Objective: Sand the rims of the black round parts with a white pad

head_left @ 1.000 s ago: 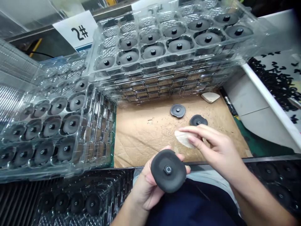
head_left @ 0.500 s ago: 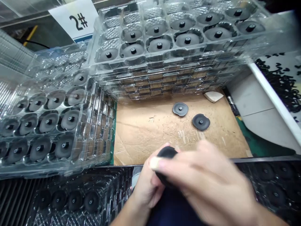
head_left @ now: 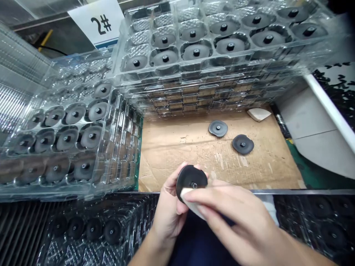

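Observation:
My left hand (head_left: 169, 207) grips a round black disc (head_left: 186, 178) by its edge, the side with the short central stem facing up. Pinched between the thumb and fingers of my right hand (head_left: 235, 216) is a white pad (head_left: 194, 207), pressed against the disc's face near the stem. Part of the pad is hidden by the fingers. Beyond my hands, a grey disc (head_left: 214, 129) and a darker disc (head_left: 240, 148) lie stem up on the cardboard (head_left: 163, 151). A white wedge-shaped piece (head_left: 259, 115) rests at the cardboard's far right.
Stacked clear trays (head_left: 194, 83) with discs in their pockets stand at the back; another stack (head_left: 104, 147) is on the left. Darker trays (head_left: 130, 221) sit lower, near me. A white-edged bin (head_left: 330, 99) holds small black parts (head_left: 337, 88) at the right.
The disc in my left hand has tipped so its face shows more. My right hand has shifted slightly, and its white pad is now clearer. The whole view has moved a little.

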Demonstrator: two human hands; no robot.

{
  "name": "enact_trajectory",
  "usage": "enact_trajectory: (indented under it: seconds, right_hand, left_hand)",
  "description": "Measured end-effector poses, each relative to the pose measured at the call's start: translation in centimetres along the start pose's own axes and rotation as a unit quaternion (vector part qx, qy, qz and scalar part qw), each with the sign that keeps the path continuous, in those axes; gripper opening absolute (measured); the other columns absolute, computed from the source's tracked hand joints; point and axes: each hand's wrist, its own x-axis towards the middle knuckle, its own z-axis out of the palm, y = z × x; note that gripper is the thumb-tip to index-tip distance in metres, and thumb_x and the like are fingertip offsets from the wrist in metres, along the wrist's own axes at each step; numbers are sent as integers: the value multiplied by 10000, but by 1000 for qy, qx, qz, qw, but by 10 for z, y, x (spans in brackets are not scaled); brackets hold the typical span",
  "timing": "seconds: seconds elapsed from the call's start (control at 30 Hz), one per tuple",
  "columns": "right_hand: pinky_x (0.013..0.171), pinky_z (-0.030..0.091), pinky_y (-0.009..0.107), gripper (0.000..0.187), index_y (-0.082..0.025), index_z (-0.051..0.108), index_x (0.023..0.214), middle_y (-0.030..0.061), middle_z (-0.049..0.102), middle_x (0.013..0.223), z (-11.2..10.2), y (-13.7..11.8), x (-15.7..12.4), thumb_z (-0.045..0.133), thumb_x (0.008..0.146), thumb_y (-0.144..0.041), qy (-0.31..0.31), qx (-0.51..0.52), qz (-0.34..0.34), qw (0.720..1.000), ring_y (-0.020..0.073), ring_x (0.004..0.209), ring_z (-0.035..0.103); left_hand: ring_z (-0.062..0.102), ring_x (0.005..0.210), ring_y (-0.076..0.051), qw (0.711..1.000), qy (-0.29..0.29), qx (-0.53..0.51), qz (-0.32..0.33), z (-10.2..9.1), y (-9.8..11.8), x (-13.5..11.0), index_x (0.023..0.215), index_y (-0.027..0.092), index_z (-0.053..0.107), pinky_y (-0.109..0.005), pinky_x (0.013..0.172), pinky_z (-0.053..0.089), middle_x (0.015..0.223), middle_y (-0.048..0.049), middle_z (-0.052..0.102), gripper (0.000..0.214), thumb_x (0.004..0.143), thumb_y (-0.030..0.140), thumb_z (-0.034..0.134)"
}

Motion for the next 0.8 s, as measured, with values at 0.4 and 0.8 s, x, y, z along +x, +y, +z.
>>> enact_trajectory:
  seconds: [0.4, 0.8]
  right_hand:
    - [705, 539, 281, 257, -191, 598, 1141, 78, 673, 980, -16, -2, -5, 471, 919, -168, 80, -93, 28, 992, 192, 859, 636]
    - [729, 493, 272, 248, -90, 624, 1067, 81, 645, 875, 3, 0, 6, 434, 909, -102, 15, -28, 6, 999, 164, 792, 603]
  left_hand:
    - [655, 940, -159, 999, -30, -5, -31, -2, -11, 0, 974, 250, 703, -196, 837, 493, 1012, -10, 721, 520, 484, 309, 867]
    - [658, 913, -185, 999, -8, 34, -10, -6, -14, 0, 960, 215, 700, -259, 861, 506, 952, -31, 721, 530, 477, 355, 867]
